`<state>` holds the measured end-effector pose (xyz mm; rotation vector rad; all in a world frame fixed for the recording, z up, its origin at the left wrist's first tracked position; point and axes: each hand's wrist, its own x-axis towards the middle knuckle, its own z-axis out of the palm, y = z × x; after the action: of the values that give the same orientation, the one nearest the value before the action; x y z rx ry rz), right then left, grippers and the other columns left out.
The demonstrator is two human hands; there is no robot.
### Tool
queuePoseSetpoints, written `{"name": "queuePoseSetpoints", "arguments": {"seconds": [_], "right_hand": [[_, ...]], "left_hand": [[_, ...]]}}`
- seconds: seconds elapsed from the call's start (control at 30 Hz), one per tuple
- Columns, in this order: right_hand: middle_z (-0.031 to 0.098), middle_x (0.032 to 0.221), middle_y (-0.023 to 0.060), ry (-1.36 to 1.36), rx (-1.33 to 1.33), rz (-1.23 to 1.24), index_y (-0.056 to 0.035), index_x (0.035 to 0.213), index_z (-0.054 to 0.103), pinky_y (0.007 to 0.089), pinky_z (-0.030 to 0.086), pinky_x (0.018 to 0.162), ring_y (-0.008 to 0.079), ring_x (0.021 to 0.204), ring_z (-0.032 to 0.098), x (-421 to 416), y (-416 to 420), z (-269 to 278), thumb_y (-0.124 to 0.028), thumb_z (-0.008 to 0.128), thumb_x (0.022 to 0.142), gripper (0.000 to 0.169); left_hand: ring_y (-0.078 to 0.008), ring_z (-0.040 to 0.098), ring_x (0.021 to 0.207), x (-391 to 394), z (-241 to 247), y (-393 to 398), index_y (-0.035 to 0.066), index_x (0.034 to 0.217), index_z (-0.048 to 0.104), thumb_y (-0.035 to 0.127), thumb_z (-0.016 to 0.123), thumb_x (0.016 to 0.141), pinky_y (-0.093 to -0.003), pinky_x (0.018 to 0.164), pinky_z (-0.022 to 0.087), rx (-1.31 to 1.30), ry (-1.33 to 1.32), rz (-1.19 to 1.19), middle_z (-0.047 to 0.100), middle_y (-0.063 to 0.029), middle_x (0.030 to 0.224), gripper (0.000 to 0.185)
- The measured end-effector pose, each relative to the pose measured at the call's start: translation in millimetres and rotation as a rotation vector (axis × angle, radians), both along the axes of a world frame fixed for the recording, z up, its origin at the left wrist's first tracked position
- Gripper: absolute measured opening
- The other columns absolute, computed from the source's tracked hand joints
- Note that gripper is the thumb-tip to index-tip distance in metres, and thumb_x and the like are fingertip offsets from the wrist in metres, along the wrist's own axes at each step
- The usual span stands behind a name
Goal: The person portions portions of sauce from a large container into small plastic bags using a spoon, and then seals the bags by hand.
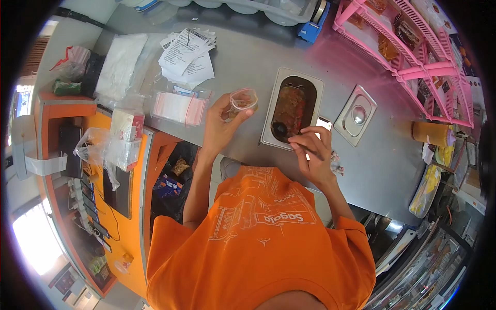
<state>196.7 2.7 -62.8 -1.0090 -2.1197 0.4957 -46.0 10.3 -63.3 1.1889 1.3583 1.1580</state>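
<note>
In my left hand (221,122) is a small clear plastic cup (243,104) with some brownish food inside, lined or covered by a thin bag edge. My right hand (313,153) grips the dark handle of a ladle (279,129), whose bowl dips into a steel food pan (267,112). Dark brown sauce with red pieces (291,104) fills part of this pan. To the right of the pan lies its steel lid (355,116) with a round recess. A phone (324,124) lies partly hidden behind my right fingers.
Printed paper slips (188,58) and a pack of small plastic bags (180,107) lie left on the steel counter (240,50). A pink rack (426,71) stands at the back right, a sauce bottle (432,133) below it. An orange cabinet (128,228) adjoins the counter's left side.
</note>
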Motion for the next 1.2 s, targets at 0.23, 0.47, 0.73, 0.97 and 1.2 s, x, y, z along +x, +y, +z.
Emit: {"name": "queuePoseSetpoints", "arguments": {"seconds": [0.23,0.47,0.73,0.97,1.2], "right_hand": [[0.064,0.089,0.0077,0.623,-0.557,-0.430,0.0001,0.092,0.061,0.0289,0.044,0.073,0.0163,0.076,0.058,1.2,12.6,-3.5,-0.009,0.055,0.090,0.011],[0.064,0.090,0.0074,0.569,-0.626,-0.461,0.0020,0.096,0.059,0.0277,0.045,0.074,0.0146,0.078,0.059,7.3,11.6,-21.3,-0.013,0.053,0.093,0.017],[0.064,0.085,0.0094,0.248,-0.175,-0.282,-0.0029,0.088,0.065,0.0329,0.043,0.079,0.0225,0.085,0.056,15.2,9.1,-2.3,-0.006,0.059,0.085,0.007],[0.063,0.085,0.0098,0.327,-0.229,-0.419,-0.0019,0.086,0.066,0.0346,0.041,0.079,0.0241,0.086,0.054,14.8,17.7,-6.7,-0.005,0.058,0.085,0.008],[0.063,0.085,0.0072,0.215,-0.107,-0.350,-0.0041,0.087,0.067,0.0341,0.041,0.078,0.0241,0.088,0.053,10.0,21.7,-8.5,-0.005,0.061,0.083,0.007]], "left_hand": [[-0.0154,0.060,0.101,-0.5,-1.7,-3.0,0.005,0.123,0.056,0.015,0.067,0.085,-0.0288,0.087,0.048,-0.003,-0.021,0.009,0.063,-0.0071,0.108,0.042],[-0.0155,0.060,0.100,-1.2,-4.2,-3.4,0.003,0.123,0.056,0.013,0.067,0.084,-0.0283,0.087,0.048,-0.011,-0.026,0.002,0.063,-0.0075,0.108,0.041],[-0.0154,0.060,0.100,-1.1,-3.5,-5.1,0.003,0.123,0.056,0.011,0.068,0.084,-0.0281,0.088,0.048,-0.011,-0.018,0.008,0.063,-0.0081,0.108,0.041],[-0.0149,0.060,0.100,0.6,-2.5,-4.8,0.002,0.123,0.056,0.010,0.067,0.084,-0.0279,0.088,0.047,-0.002,-0.023,0.000,0.063,-0.0084,0.108,0.042],[-0.0146,0.061,0.096,0.6,-7.5,-5.7,0.001,0.120,0.057,0.007,0.069,0.082,-0.0269,0.081,0.050,0.025,-0.014,0.009,0.063,-0.0091,0.106,0.041]]}}
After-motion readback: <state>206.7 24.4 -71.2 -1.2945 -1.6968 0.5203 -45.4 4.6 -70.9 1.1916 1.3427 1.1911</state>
